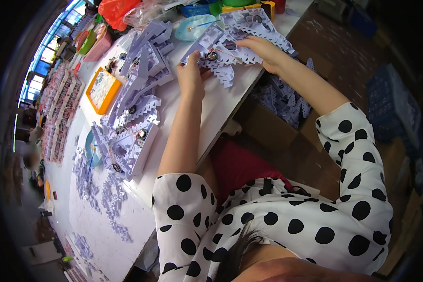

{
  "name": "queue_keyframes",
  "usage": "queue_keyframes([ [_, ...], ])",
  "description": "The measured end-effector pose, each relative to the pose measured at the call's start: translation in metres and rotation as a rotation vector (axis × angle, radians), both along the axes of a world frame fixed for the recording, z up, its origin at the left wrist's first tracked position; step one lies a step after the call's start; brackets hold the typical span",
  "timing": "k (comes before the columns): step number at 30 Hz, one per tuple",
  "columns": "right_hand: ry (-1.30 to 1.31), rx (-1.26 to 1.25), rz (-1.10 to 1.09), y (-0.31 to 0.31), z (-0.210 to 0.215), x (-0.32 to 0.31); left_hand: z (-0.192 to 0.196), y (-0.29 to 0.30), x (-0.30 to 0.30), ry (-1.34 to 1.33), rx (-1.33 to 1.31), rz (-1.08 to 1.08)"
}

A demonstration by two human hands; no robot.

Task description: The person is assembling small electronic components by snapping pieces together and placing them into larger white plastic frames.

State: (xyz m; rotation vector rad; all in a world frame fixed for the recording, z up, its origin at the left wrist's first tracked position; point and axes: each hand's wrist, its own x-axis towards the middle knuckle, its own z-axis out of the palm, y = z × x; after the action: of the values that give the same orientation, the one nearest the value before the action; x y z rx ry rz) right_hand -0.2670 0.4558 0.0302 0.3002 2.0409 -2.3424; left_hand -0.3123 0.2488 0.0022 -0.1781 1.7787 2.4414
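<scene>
A long white worktable [211,108] runs away through a crowded workshop, with bright windows at the far left end and cardboard cartons under the table's edge. Nearest, the seated person in a white blouse with black dots leans over it, both bare forearms stretched out to the work. The left hand [190,73] is closed, its fingers curled onto the near edge of a pale lilac plastic panel [221,51] with toothed edges; the right hand [263,49] lies over the panel's far side, fingers bent, seemingly pinching at it, though what sits between the fingertips I cannot tell. A small round dark part [212,56] sits on the panel between the two hands, with thin wires by it. To do this well, I would judge, the left hand should pin the panel flat while the right works the small part squarely, keeping the wires free of the teeth. Left of the hands lies a heap of finished lilac panels [141,70], then an orange tray [102,89]. Beyond the hands stands a light blue dish [192,27], with red bags [115,11] behind.
</scene>
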Motion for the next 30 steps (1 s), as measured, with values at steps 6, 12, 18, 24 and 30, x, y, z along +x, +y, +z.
queue_keyframes([
  [6, -0.08, -0.274, 0.249, 0.003, 0.004, 0.021, 0.009, -0.012, 0.038, -0.043, 0.021, 0.117],
  [12, -0.17, -0.339, 0.359, 0.002, 0.016, 0.072, 0.017, -0.019, 0.098, -0.075, 0.015, 0.054],
  [18, -0.304, -0.49, 0.364, 0.004, 0.01, 0.135, 0.027, -0.002, 0.163, 0.122, 0.023, 0.056],
  [24, -0.258, -0.452, 0.374, 0.01, -0.005, 0.189, 0.02, 0.011, 0.219, 0.039, -0.02, 0.002],
  [30, -0.172, -0.371, 0.203, 0.039, -0.039, 0.238, -0.026, 0.046, 0.246, 0.293, -0.347, -0.122],
])
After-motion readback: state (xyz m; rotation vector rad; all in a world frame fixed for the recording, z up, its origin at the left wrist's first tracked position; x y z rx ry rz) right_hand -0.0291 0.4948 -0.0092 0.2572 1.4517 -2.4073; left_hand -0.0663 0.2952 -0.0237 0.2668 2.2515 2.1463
